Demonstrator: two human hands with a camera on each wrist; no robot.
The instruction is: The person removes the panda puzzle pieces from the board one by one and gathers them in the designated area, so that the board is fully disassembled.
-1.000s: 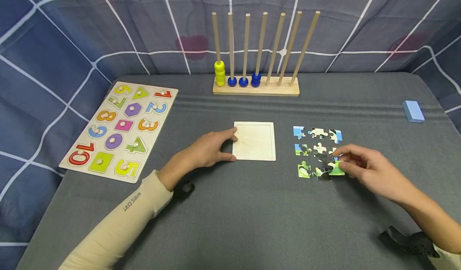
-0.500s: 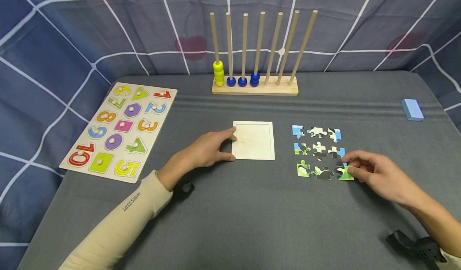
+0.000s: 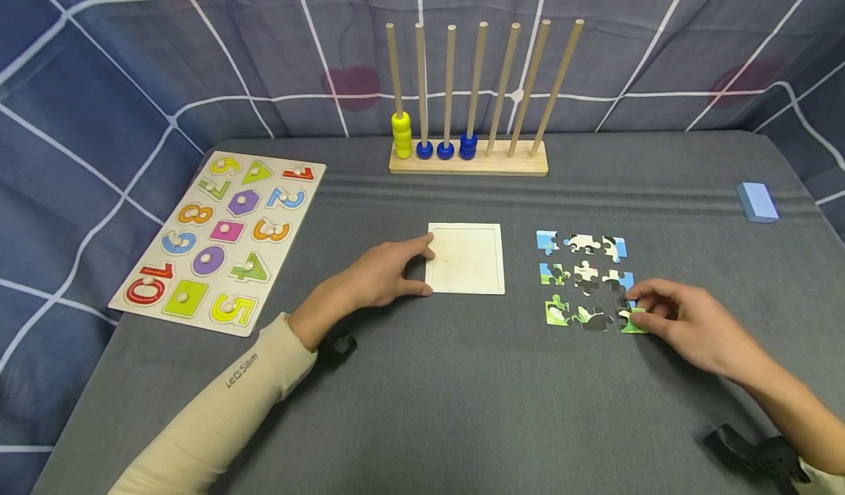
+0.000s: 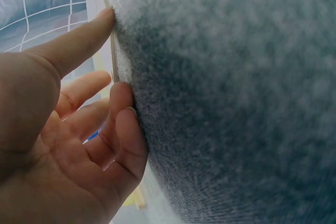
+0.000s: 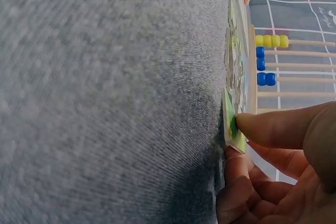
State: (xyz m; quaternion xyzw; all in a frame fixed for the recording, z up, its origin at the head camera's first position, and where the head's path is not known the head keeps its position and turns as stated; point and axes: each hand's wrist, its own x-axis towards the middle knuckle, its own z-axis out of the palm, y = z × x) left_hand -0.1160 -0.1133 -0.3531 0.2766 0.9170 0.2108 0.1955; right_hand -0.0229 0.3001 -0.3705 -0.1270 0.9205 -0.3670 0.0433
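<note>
A square wooden puzzle tray [image 3: 465,259] with a raised rim lies mid-table. My left hand [image 3: 376,275] touches its left edge with thumb and fingertips; in the left wrist view the thumb [image 4: 79,45] meets the edge. My right hand [image 3: 686,323] pinches a green corner jigsaw piece [image 3: 632,322] at the lower right of a loose panda layout. In the right wrist view the thumb lies on top of this piece [image 5: 234,124], with fingers at its edge. Other jigsaw pieces [image 3: 586,273] lie spaced in rows, to the right of the tray.
At the back stands a peg abacus [image 3: 469,159] with yellow and blue beads. A number-and-shape knob board [image 3: 218,242] lies on the left. A light blue block [image 3: 758,203] sits at the far right. Grid-patterned cloth [image 3: 264,55] hangs behind the grey table [image 3: 422,407].
My right hand has shifted right with the green corner piece, off the neighbouring bottom piece to the layout's lower right corner. The left hand and the tray have stayed in place.
</note>
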